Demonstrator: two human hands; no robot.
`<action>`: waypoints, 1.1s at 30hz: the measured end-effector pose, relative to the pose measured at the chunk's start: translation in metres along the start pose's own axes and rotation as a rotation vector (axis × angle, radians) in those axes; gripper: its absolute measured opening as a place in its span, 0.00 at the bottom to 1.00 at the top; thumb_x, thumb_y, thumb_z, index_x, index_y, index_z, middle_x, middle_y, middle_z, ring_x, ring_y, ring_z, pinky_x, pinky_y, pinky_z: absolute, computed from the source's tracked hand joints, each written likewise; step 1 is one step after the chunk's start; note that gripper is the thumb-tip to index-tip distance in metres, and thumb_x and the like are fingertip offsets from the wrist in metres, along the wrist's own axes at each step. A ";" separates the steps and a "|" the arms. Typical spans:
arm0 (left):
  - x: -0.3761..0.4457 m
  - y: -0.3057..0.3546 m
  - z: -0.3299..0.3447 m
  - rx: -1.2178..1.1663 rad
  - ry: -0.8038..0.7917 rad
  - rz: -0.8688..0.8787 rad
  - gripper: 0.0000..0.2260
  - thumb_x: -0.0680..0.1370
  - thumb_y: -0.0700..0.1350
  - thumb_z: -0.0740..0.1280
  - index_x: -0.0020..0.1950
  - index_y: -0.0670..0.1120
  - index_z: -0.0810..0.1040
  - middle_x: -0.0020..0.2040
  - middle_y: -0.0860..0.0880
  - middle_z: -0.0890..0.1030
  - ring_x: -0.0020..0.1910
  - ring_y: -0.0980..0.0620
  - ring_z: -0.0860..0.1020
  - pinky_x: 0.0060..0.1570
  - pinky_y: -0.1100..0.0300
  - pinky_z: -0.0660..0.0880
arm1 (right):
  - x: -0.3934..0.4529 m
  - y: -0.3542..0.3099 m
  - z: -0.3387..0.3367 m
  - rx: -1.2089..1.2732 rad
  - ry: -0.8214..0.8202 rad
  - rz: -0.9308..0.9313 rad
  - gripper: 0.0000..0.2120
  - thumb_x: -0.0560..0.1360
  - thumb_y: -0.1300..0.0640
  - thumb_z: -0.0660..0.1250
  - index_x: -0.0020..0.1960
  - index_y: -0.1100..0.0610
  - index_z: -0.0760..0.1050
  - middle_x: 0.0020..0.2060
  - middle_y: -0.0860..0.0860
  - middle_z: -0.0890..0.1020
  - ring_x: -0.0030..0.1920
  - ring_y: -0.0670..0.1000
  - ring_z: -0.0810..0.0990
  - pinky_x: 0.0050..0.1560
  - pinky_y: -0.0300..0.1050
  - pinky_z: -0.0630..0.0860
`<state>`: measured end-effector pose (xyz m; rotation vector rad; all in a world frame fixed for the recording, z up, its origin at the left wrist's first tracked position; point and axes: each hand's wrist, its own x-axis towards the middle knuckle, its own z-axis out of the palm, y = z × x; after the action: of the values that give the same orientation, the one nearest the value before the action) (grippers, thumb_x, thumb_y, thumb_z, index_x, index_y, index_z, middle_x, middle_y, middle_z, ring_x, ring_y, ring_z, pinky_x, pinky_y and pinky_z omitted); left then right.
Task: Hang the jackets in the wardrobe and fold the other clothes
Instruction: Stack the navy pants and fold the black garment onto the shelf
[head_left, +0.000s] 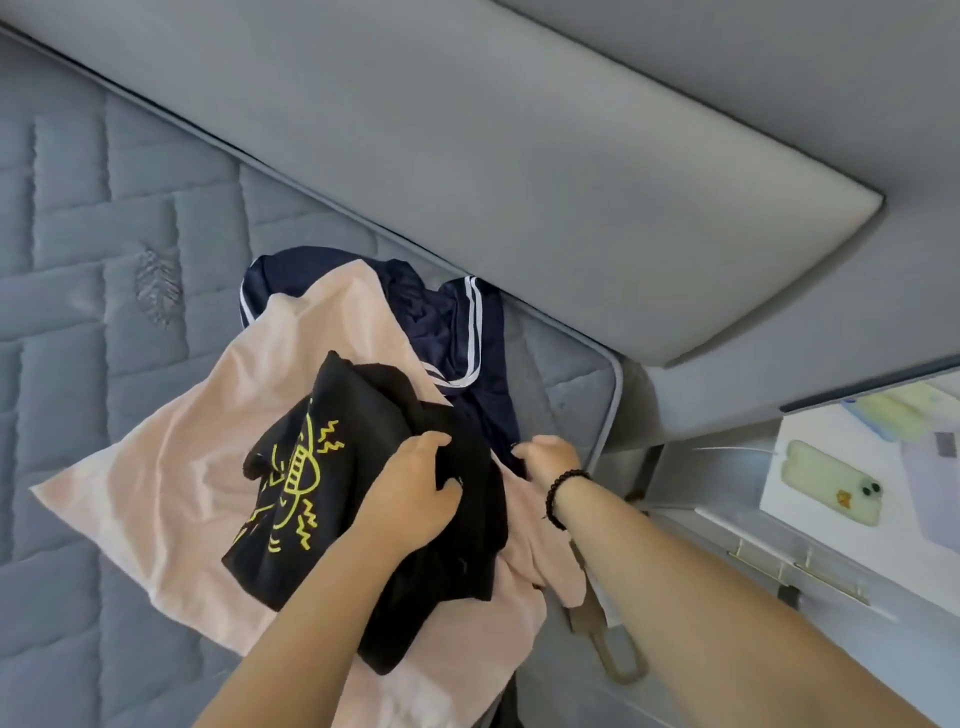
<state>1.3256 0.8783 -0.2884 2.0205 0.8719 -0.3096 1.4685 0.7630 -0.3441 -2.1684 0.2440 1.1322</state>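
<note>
On the mattress (104, 218), close to the headboard (519, 130), we have a small heap of clothes. Our left hand (410, 499) grips the black tee (317, 441) near its upper edge, fingers curled into the cloth, so the yellow print faces up and the rest hangs slack toward us. Our right hand (550, 457), a bead bracelet (561, 493) at the wrist, is curled at the tee's far edge where it meets the navy garment (457, 332); we cannot tell which cloth it pinches, or whether it holds any. We judge the two hands are taking the tee at separate points to lift it off the heap and spread it for folding. Under it lies the pink cloth (171, 467), spread wide, with the navy piece with white stripes bunched beyond it against the headboard. A phone (831, 483) rests on the side table (779, 499) to our right, well apart. No wardrobe shows, and nothing looks folded yet.
</note>
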 end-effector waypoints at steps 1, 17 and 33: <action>0.006 -0.006 0.005 0.025 -0.030 0.008 0.24 0.78 0.44 0.66 0.74 0.48 0.65 0.72 0.49 0.69 0.69 0.50 0.70 0.64 0.61 0.68 | 0.011 0.001 0.006 0.012 0.011 0.006 0.08 0.71 0.64 0.68 0.38 0.60 0.69 0.36 0.55 0.72 0.37 0.51 0.71 0.36 0.41 0.65; 0.026 0.002 0.006 0.022 -0.073 -0.042 0.23 0.79 0.44 0.63 0.74 0.48 0.65 0.70 0.50 0.70 0.65 0.51 0.73 0.63 0.57 0.72 | 0.013 -0.019 0.022 0.107 -0.079 -0.129 0.17 0.81 0.50 0.58 0.48 0.66 0.73 0.43 0.55 0.75 0.44 0.50 0.72 0.45 0.45 0.67; -0.002 0.184 -0.062 -0.185 0.293 0.154 0.32 0.68 0.44 0.75 0.66 0.33 0.67 0.60 0.37 0.76 0.60 0.40 0.76 0.57 0.45 0.76 | -0.205 -0.214 -0.196 0.036 0.004 -0.889 0.18 0.78 0.53 0.65 0.37 0.68 0.72 0.27 0.53 0.71 0.29 0.48 0.69 0.32 0.40 0.66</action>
<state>1.4433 0.8611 -0.1346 1.9727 0.8805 0.1527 1.5691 0.7730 -0.0037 -1.8967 -0.6401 0.5905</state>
